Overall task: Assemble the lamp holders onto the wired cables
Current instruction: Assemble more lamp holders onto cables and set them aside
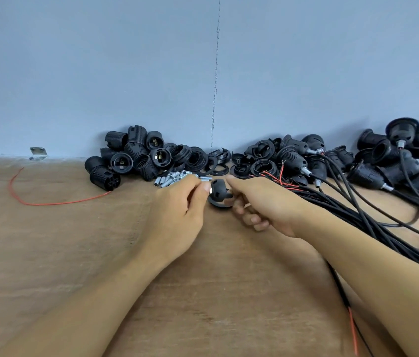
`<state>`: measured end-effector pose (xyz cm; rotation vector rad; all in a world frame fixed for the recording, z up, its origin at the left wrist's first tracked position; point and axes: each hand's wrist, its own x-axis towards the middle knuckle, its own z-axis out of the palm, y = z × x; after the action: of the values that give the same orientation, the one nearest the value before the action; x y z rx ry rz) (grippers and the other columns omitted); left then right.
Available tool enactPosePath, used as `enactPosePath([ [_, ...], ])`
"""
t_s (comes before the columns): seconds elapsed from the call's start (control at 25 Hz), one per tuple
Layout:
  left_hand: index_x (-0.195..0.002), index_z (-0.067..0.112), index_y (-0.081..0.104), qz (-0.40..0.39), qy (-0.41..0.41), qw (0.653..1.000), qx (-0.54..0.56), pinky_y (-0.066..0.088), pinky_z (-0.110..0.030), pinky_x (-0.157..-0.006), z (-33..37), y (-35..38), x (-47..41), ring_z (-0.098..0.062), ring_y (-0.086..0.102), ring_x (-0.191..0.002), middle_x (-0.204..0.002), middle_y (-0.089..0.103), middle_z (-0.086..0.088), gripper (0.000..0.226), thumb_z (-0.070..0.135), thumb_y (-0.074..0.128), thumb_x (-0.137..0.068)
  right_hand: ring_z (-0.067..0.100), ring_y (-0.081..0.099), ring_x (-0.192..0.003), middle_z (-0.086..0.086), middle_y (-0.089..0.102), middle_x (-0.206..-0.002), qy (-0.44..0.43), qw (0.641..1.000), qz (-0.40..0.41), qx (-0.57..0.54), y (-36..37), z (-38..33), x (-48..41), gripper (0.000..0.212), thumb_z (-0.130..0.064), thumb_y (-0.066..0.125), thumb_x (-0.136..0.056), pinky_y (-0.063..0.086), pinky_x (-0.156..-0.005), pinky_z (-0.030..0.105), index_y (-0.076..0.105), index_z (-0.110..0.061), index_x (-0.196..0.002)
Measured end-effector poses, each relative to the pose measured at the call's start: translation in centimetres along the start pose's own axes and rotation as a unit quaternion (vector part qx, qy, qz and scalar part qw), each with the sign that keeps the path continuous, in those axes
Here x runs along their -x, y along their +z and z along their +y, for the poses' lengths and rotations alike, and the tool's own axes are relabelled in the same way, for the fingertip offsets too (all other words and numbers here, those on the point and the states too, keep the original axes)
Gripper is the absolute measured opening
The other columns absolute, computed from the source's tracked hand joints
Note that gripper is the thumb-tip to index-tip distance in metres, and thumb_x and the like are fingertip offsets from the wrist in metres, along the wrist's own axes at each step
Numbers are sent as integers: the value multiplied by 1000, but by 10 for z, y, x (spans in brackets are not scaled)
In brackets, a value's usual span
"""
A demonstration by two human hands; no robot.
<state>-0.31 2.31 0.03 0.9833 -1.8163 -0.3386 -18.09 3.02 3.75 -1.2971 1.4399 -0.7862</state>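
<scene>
No legible text or labels.

Even soft daylight, faint shadows under forearms, wide-angle bending at edges, slight motion blur throughout

Both bare forearms reach in from the bottom edge. Left hand [177, 210] pinches a black cap [220, 196] with thumb and forefinger. Right hand [262, 202] holds its other side, fingers curled.
</scene>
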Motion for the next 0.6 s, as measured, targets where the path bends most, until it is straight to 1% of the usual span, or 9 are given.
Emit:
enactPosePath([
  [0.08, -69, 25, 53, -17, -6, 1000, -15, 35, -14, -53, 1, 1, 1, -6, 47, -54, -57, 50, 14, 33, 24, 57, -102, 12, 37, -40, 0, 49, -58, -28, 994, 34, 102, -6, -5, 2, 37, -39, 50, -101, 24, -37, 18, 56, -12, -77],
  [0.16, -73, 26, 58, -27, -3, 999, -35, 35, -12, -54, 2, 1, 2, -4, 50, -56, -58, 53, 16, 28, 26, 59, -101, 13, 47, -49, 1, 56, -66, -43, 960, 110, 254, -16, -11, 3, 26, -34, 61, -95, 33, -40, 19, 61, -11, -82],
  [0.24, -75, 28, 59, -39, -4, 998, -43, 35, -14, -52, 2, 1, 2, -5, 51, -58, -51, 49, 11, 26, 27, 59, -100, 18, 58, -71, 2, 63, -80, -19, 890, 153, 430, -28, -18, 6, 19, -28, 68, -87, 46, -54, 24, 61, -11, -84],
  [0.28, -76, 29, 60, -44, -5, 998, -48, 36, -15, -52, 2, 1, 2, -6, 52, -60, -50, 48, 10, 24, 28, 59, -100, 23, 59, -79, 5, 62, -87, 10, 852, 162, 497, -32, -20, 10, 15, -24, 67, -85, 49, -63, 27, 58, -12, -83],
  [0.32, -78, 28, 63, -48, -5, 997, -54, 37, -16, -53, 1, 1, 3, -8, 54, -62, -51, 49, 9, 22, 29, 59, -100, 27, 57, -83, 6, 57, -89, 36, 820, 174, 545, -34, -21, 14, 13, -21, 63, -84, 49, -69, 31, 53, -13, -82],
  [0.4, -82, 26, 66, -58, -6, 997, -57, 38, -17, -56, 1, 1, 4, -8, 55, -65, -53, 53, 7, 21, 31, 58, -100, 32, 54, -90, 5, 51, -94, 61, 773, 210, 595, -30, -18, 20, 11, -17, 57, -87, 41, -71, 35, 49, -12, -93],
  [0.44, -83, 25, 67, -63, -8, 996, -56, 39, -17, -57, 1, 1, 4, -8, 55, -65, -54, 54, 7, 21, 32, 57, -100, 33, 56, -99, 7, 52, -104, 60, 759, 227, 608, -26, -15, 21, 18, -15, 55, -89, 38, -71, 36, 50, -11, -106],
  [0.52, -84, 25, 68, -64, -11, 996, -54, 39, -16, -58, 1, 1, 4, -7, 56, -67, -54, 55, 7, 21, 33, 57, -100, 34, 58, -110, 13, 53, -120, 44, 748, 247, 614, -19, -8, 21, 29, -11, 52, -91, 37, -70, 36, 47, -7, -119],
  [0.6, -83, 24, 68, -62, -10, 997, -54, 39, -16, -58, 1, 0, 4, -8, 56, -69, -53, 55, 6, 21, 33, 57, -99, 36, 58, -105, 13, 54, -114, 25, 754, 255, 605, -18, -9, 22, 25, -5, 52, -90, 37, -69, 36, 47, -6, -115],
])
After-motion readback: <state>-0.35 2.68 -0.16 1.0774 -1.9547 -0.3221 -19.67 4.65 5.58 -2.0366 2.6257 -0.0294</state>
